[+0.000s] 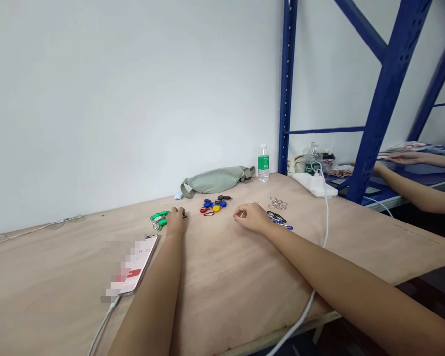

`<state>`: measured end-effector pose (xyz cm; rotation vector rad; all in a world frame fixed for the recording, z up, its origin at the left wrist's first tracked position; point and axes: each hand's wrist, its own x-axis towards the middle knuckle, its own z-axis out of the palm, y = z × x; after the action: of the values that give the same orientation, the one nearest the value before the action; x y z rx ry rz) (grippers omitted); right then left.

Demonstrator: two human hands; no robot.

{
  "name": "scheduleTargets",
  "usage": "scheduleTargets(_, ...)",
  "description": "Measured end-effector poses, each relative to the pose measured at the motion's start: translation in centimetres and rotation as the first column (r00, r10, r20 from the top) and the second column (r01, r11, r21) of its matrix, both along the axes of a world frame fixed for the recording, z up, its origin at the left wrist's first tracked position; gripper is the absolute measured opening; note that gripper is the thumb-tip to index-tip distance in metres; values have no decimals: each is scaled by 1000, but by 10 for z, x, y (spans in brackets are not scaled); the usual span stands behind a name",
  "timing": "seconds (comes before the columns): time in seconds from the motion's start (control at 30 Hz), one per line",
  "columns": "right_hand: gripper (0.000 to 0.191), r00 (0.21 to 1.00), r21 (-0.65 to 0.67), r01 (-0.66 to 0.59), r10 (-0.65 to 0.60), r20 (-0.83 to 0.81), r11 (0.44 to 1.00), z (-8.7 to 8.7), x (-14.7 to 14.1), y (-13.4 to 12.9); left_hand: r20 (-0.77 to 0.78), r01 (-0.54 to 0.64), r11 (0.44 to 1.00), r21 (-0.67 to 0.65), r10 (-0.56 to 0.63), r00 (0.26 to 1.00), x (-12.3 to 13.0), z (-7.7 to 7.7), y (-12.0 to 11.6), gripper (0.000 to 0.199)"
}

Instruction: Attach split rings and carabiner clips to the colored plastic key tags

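My left hand (176,218) rests on the table with its fingers curled down. A small dark piece shows at its right side; I cannot make out what it is. Just left of it lie green badge reels (162,222) and a grey one. My right hand (250,216) is closed in a loose pinch above the table; anything between its fingertips is hidden. Between the hands, farther back, sit blue reels (207,203), a yellow reel (216,208), a red reel and dark ones. Blue and black carabiners (277,217) and several metal split rings (278,203) lie beyond my right wrist.
A phone (139,267) on a cable lies left of my left forearm. A grey-green waist bag (218,180) and a water bottle (263,164) stand by the wall. A white power strip (314,184) trails its cable under my right forearm. Another person's arms are beyond the blue post (378,99).
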<state>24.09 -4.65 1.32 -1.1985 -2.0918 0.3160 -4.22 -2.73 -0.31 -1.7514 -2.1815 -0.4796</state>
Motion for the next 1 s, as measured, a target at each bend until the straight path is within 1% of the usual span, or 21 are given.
scheduleTargets(0.2, 17, 1000, 2, -25, 25, -9, 1000, -2, -1, 2, 58, 57, 991, 119, -64, 996, -2, 2, -1, 42)
scheduleTargets(0.33, 17, 1000, -3, -29, 29, -6, 1000, -3, -1, 3, 129, 63, 975, 213, -92, 987, -4, 2, 1, 35)
scheduleTargets(0.5, 17, 1000, -15, -24, 24, -4, 1000, -2, 0, 3, 226, 61, 938, 342, -146, 963, -9, 2, 1, 27)
scheduleTargets(0.63, 16, 999, -9, -32, 32, -2, 999, -4, 0, 4, 278, 39, 890, 453, -183, 943, -8, 4, 1, 24)
scheduleTargets(0.8, 17, 999, 11, -48, 48, -11, 999, -4, 0, 5, 343, -60, 800, 597, -187, 920, -2, 8, -1, 19)
scheduleTargets(0.9, 17, 999, 1, -42, 42, -6, 999, -4, 0, 4, 375, -115, 760, 640, -179, 910, 0, 10, -5, 21)
scheduleTargets(1.0, 17, 999, -12, -36, 36, -9, 999, -3, -1, 3, 397, -129, 734, 667, -203, 895, 4, 11, -10, 21)
